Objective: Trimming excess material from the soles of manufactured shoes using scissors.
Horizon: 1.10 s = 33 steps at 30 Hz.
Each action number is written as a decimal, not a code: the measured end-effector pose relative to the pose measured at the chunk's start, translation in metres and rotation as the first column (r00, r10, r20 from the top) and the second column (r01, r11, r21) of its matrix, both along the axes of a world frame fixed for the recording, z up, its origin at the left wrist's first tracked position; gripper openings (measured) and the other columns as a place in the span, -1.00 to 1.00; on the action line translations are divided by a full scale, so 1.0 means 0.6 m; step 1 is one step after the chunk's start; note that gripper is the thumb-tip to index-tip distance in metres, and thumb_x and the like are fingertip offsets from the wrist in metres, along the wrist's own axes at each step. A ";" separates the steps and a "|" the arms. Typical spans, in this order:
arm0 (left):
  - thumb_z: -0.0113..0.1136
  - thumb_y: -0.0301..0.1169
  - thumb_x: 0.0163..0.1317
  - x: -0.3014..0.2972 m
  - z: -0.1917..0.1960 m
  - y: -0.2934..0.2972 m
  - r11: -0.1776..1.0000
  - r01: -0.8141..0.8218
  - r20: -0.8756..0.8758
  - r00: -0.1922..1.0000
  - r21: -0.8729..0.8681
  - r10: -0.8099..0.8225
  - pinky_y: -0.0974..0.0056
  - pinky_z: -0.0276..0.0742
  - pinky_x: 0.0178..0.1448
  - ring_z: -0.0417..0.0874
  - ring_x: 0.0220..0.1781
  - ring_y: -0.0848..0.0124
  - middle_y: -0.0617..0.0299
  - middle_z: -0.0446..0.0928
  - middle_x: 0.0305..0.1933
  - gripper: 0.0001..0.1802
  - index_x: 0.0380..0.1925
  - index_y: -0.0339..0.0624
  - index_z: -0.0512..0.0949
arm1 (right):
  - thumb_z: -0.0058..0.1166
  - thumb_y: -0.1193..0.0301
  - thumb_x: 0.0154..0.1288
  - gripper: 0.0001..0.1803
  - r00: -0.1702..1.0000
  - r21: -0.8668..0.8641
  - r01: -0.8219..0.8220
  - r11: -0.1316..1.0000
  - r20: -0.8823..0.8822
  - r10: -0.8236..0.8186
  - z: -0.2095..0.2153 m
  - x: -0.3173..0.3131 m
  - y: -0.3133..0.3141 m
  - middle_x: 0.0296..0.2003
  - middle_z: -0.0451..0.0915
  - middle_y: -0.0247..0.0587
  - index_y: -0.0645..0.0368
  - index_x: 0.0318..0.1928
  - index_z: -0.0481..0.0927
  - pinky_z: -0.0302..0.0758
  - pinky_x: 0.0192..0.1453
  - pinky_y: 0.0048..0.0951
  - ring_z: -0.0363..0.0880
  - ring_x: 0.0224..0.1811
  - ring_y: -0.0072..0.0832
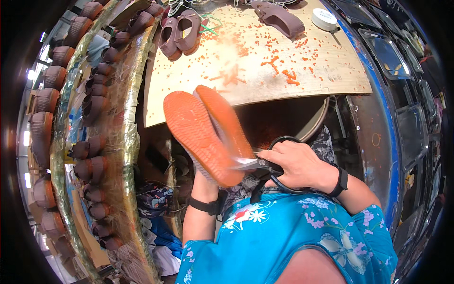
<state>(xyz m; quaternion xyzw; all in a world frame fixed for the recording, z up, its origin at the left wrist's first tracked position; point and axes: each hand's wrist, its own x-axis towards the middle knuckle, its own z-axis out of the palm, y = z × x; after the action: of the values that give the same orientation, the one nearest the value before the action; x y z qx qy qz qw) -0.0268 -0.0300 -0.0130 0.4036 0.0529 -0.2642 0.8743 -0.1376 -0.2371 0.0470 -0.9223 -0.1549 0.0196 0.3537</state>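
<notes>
A pair of shoes [197,137] is held up with the orange ridged soles facing me, over the near edge of the table. My left hand [202,181] grips them from behind; its fingers are hidden by the soles. Black-handled scissors [261,164] are in my right hand [295,163], which is closed around the handles. Their metal blades reach the edge of the soles near the lower end, where motion blurs them.
Orange scraps [289,75] litter the pale wooden tabletop [189,90]. Several brown shoes [182,33] and a round white container [324,19] stand at its far side. Racks of shoes [97,161] line the left; trays [385,54] line the right.
</notes>
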 end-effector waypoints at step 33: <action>0.25 -0.02 -0.05 0.034 0.040 0.094 0.334 -0.690 0.523 0.075 0.642 -0.849 0.25 0.41 -0.34 0.48 -0.59 0.24 0.19 0.40 -0.73 -0.55 -0.75 -0.11 0.36 | 0.30 0.33 -0.15 -0.60 0.846 0.015 0.516 0.857 -0.164 -0.507 -0.068 -0.058 -0.058 -0.59 0.45 -0.14 0.17 -0.25 0.52 0.38 -0.42 -0.34 0.48 -0.52 -0.23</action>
<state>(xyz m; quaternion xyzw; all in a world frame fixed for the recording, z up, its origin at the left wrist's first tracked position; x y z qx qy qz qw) -0.0061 0.0263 0.0109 0.8675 -0.4496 0.1054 0.1851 -0.1726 -0.2720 0.0063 -0.9151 0.1235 -0.0086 0.3838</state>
